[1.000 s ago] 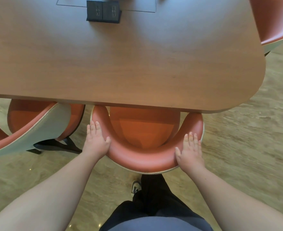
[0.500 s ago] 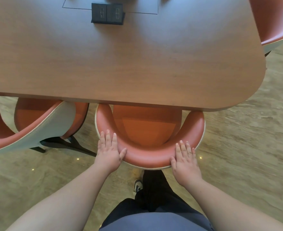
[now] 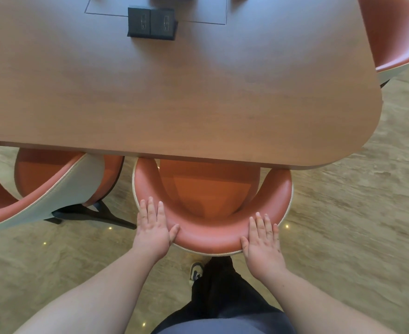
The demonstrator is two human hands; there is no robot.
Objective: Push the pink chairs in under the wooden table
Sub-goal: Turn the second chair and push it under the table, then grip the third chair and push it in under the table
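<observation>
A pink chair (image 3: 210,241) with a curved back and pale outer shell stands at the near edge of the wooden table (image 3: 198,104). The front of its seat is hidden under the tabletop. My left hand (image 3: 154,227) lies flat on the left rear of the backrest rim, thumb on top. On the right rear of the rim my right hand (image 3: 262,239) lies flat in the same way. Neither hand curls around the rim. A second pink chair (image 3: 54,186) stands to the left, turned at an angle, partly under the table.
A third pink chair (image 3: 396,32) sits at the table's far right corner. A black socket box (image 3: 151,22) stands on the tabletop. My dark trouser leg and shoe (image 3: 196,271) are right behind the chair. Beige stone floor (image 3: 343,237) lies to the right.
Both hands have slid back along the rim, from the sides of the backrest toward its rear. The chair stays about where it was against the table edge.
</observation>
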